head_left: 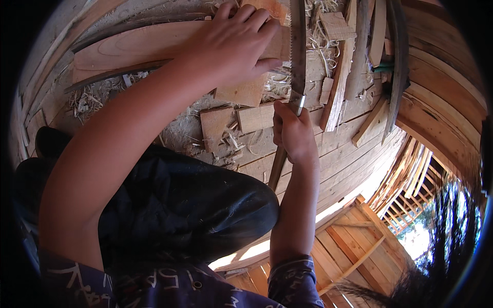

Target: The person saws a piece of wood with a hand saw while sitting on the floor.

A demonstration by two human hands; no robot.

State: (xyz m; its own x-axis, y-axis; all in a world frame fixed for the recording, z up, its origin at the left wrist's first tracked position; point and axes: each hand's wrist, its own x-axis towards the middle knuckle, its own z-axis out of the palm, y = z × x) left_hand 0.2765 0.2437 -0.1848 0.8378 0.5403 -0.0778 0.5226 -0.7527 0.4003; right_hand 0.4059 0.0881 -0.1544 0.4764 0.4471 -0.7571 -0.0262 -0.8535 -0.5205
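My right hand [295,131] is closed around the long straight handle [278,169] of a handsaw. The saw's blade [298,56] points away from me, its toothed edge facing left, right beside the end of a long flat wooden board [138,45]. Whether the teeth touch the wood, I cannot tell. My left hand [233,43] lies across the board near that end, fingers spread and slightly bent, thumb pointing toward the saw. Under and near the board are small wood blocks [255,118] and curled shavings [97,97].
Long wooden strips [339,77] and a dark curved plank [396,66] lie right of the saw. Curved plank walls [436,97] rise at the right. My bent knee [246,210] is close below the work. A plank panel [354,246] stands at lower right.
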